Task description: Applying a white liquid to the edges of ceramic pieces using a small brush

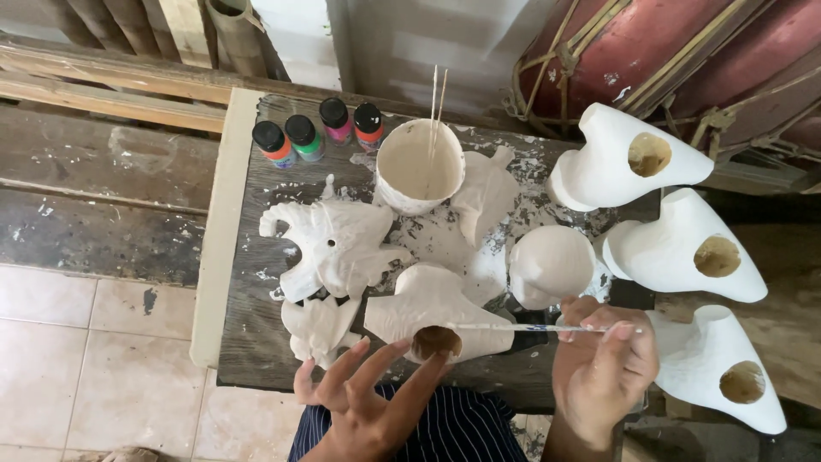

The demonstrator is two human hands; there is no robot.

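Head view shows a crowded paint-spattered table (256, 342), its near edge by the lap, where the left hand (359, 402), fingers spread, props a white hollow figure (436, 312) while the right hand (603, 368) pinches a thin brush (513, 327) across its opening.

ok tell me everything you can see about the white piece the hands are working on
The white piece is a matte, plaster-like hollow form with a flared, winged body narrowing to a neck. Its round opening faces the camera, brown inside. It lies on its side at the near edge of the paint-spattered table. The left hand steadies it, fingertips at the opening; the right hand holds a thin brush laid across it.
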